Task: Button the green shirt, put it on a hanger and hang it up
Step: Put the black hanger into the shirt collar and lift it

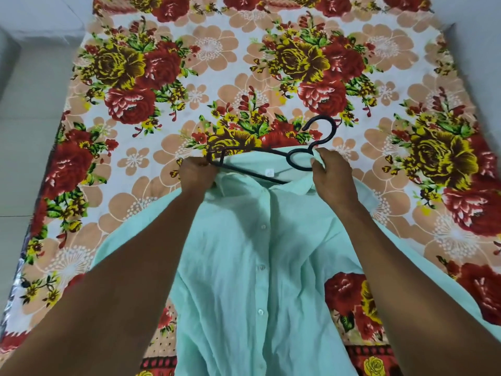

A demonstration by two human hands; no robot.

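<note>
A: The green shirt [254,256] lies front up on the bed [393,44], on the flowered bedsheet [189,50]. The buttons that I can see down the placket look closed, so I judge that the buttoning is done.

B: And the hands, from left to right?

A: The left hand [196,173] is closed on the shirt's shoulder, at the left end of the black hanger [260,161]. That end is outside the cloth. The hanger's middle lies in the open collar, and its right arm is hidden. The right hand [332,169] pinches the collar just beside the hanger's neck; the hook points away from the person.

B: So which step is this?

A: Putting the shirt on the hanger, I think. Next, the left shoulder must be pulled over that free end.
</note>
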